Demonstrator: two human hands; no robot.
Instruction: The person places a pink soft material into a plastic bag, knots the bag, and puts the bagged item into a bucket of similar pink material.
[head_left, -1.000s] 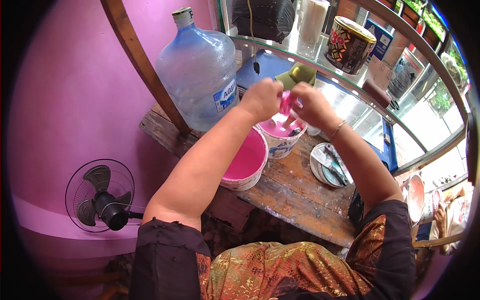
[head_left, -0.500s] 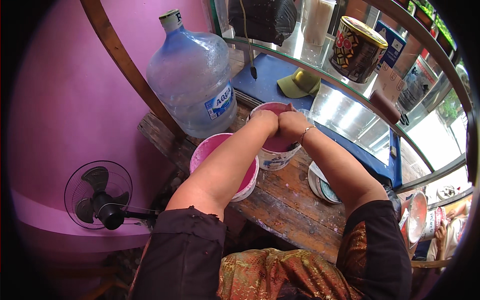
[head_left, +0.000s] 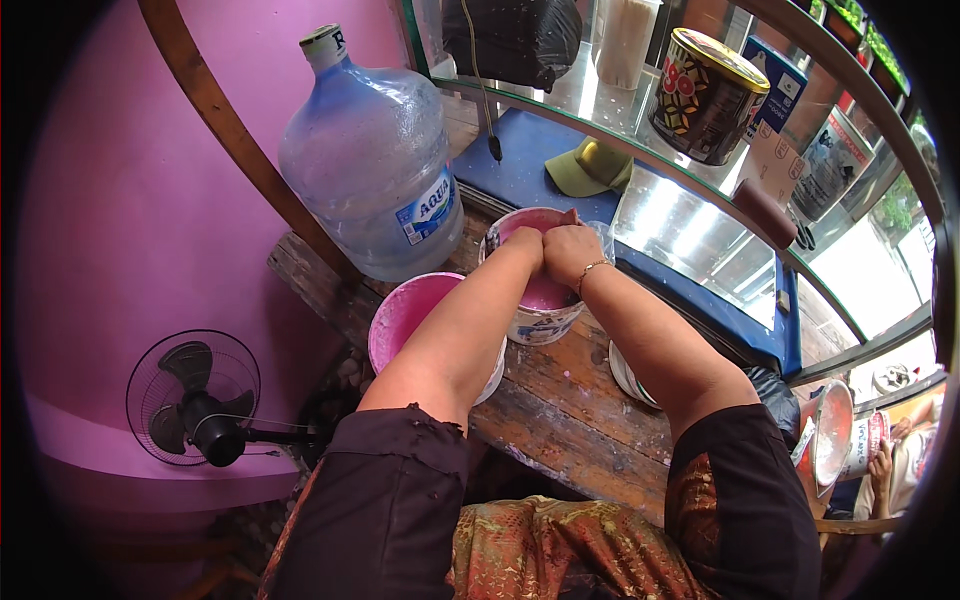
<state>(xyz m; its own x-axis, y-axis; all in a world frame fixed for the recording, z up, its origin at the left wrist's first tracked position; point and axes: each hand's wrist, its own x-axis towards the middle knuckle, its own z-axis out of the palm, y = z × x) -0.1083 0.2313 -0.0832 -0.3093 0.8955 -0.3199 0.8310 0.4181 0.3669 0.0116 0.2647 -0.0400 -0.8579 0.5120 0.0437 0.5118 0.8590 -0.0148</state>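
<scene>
Both hands are together inside the mouth of a white bucket (head_left: 540,331) with pink contents (head_left: 547,295). My left hand (head_left: 522,251) dips over the near-left part of the opening, its fingers curled downward and mostly hidden. Touching or nearly touching it, my right hand (head_left: 570,252) is closed, knuckles up, with a bracelet at the wrist. A reddish-brown tip (head_left: 570,217) sticks up beside the right knuckles; I cannot make out what it belongs to. Under my left forearm stands a second bucket (head_left: 402,312), pink on its inner wall.
A large clear water jug (head_left: 370,170) stands left of the buckets on the worn wooden table (head_left: 560,410). Behind are a glass case with a dark tin (head_left: 707,95), and a green cap (head_left: 590,168). Partly under my right forearm lies a round lid-like thing (head_left: 628,378). A fan (head_left: 200,400) is at left.
The view has shifted slightly, so most things sit farther left. My hands stay together at the same bucket, and the left hand has sunk a little lower into it.
</scene>
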